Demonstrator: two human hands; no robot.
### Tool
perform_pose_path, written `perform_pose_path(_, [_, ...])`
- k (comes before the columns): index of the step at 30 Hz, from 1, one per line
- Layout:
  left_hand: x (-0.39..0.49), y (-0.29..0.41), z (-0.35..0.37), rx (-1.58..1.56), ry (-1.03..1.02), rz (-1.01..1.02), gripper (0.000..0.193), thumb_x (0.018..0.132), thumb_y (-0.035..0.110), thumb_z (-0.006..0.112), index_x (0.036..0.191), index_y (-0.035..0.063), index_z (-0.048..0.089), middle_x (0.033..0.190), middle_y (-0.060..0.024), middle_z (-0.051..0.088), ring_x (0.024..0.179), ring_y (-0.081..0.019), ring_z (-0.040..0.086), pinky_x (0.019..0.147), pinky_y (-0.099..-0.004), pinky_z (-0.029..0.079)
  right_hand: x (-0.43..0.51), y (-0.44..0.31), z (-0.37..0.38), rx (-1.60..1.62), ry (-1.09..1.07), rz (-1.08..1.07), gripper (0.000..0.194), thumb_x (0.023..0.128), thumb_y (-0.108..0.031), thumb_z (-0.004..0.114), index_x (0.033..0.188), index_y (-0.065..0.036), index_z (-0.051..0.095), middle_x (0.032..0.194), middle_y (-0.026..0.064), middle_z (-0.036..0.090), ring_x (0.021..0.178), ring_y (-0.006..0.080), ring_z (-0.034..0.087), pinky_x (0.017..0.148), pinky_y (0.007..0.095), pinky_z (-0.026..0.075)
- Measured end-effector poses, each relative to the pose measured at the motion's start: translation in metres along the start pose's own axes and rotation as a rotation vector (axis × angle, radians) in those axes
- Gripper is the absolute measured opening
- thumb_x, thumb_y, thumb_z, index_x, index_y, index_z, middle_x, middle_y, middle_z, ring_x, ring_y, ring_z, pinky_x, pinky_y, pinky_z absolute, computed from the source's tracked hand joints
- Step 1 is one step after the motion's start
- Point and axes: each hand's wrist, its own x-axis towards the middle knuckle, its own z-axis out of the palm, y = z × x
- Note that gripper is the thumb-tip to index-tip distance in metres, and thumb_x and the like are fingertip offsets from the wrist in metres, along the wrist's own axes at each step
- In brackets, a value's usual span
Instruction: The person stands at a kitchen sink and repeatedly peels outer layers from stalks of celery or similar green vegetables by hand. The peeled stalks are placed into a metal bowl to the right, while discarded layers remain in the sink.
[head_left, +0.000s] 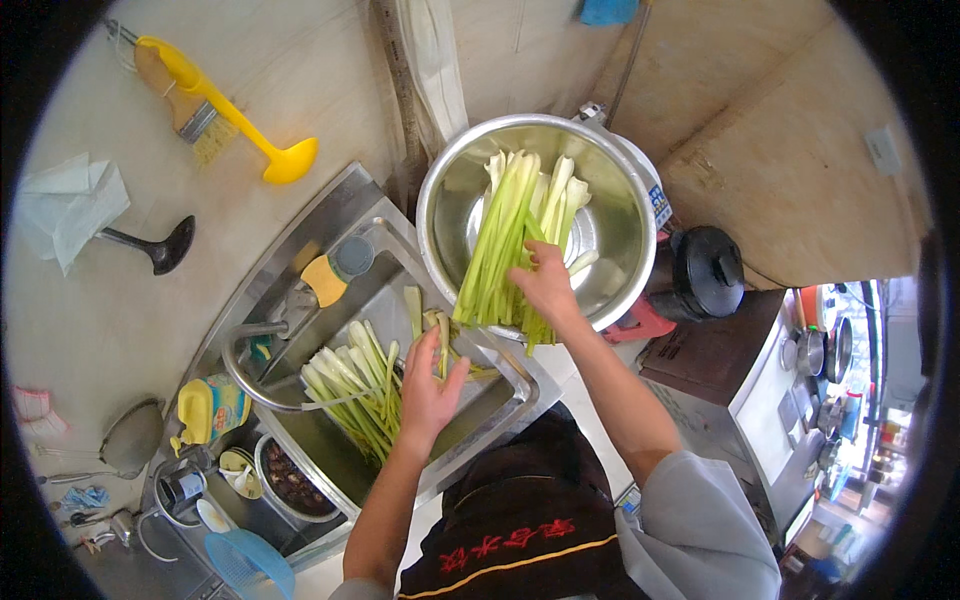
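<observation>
My right hand (549, 283) is over a bunch of pale green celery stalks (499, 232), thumb and fingers apart, touching or just above them. The stalks lie in a large stainless steel bowl (444, 259), their green ends over its near rim. My left hand (433, 390) hovers above the sink (442, 457) with fingers spread and nothing held. Left of it, a second celery bunch (352, 382) lies in the basin, root ends pointing away. Loose celery pieces (442, 337) lie just past my left fingertips. A thin water stream (341, 400) runs from the curved faucet (236, 367) across the second bunch.
A yellow sponge (324, 281) is on the sink's back ledge. A yellow detergent bottle (210, 409), a pot of dark food pieces (289, 480) and a blue basket (251, 566) stand left. A black lidded container (709, 271) is right of the bowl. A yellow ladle (289, 161) hangs on the wall.
</observation>
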Motion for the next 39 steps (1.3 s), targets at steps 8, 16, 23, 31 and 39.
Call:
perform_pose_path(8, [0.032,0.007,0.011,-0.071,-0.042,0.020,0.045,0.089,0.015,0.070,0.130,-0.0005,0.056,0.125,-0.0196,0.060,0.111,-0.0311,0.062,0.092,-0.0382,0.053,0.026,0.042,-0.046,0.267,0.195,0.235,0.027,0.087,-0.011,0.064,0.109,0.002,0.071,0.097,0.0125,0.074,0.086,0.0201,0.068,0.082,0.0311,0.052])
perform_pose_path(16, [-0.108,-0.172,-0.014,0.135,0.096,-0.496,0.040,0.086,0.018,0.071,0.118,-0.0013,0.059,0.113,-0.0218,0.062,0.100,-0.0367,0.063,0.086,-0.0424,0.052,-0.085,-0.039,-0.047,0.366,-0.136,-0.285,0.021,0.093,-0.006,0.064,0.112,0.002,0.065,0.099,0.0114,0.067,0.090,0.0193,0.064,0.083,0.0276,0.050])
perform_pose_path(23, [-0.176,-0.332,-0.066,0.471,0.317,-1.093,0.048,0.085,0.033,0.074,0.113,-0.0038,0.058,0.107,-0.0238,0.063,0.101,-0.0442,0.060,0.088,-0.0498,0.050,-0.181,-0.018,0.091,0.143,-1.064,-0.080,0.029,0.093,-0.013,0.063,0.118,0.000,0.063,0.102,0.0159,0.068,0.096,0.0287,0.067,0.083,0.0380,0.054])
perform_pose_path(31, [-0.093,-0.346,-0.012,0.249,0.424,-0.794,0.039,0.091,0.027,0.070,0.115,-0.0026,0.061,0.107,-0.0228,0.066,0.101,-0.0419,0.063,0.088,-0.0445,0.051,-0.208,0.071,0.335,-0.117,-1.012,0.113,0.042,0.092,-0.033,0.060,0.113,0.003,0.056,0.097,0.0243,0.066,0.092,0.0421,0.065,0.084,0.0444,0.051])
perform_pose_path(39, [-0.099,-0.355,-0.032,0.225,0.185,-0.905,0.038,0.099,0.025,0.054,0.126,-0.0012,0.061,0.113,-0.0277,0.067,0.102,-0.0424,0.067,0.086,-0.0439,0.053,-0.237,0.031,0.394,-0.342,-0.811,0.260,0.052,0.088,-0.035,0.067,0.119,0.001,0.047,0.100,0.0291,0.069,0.098,0.0441,0.068,0.082,0.0521,0.053])
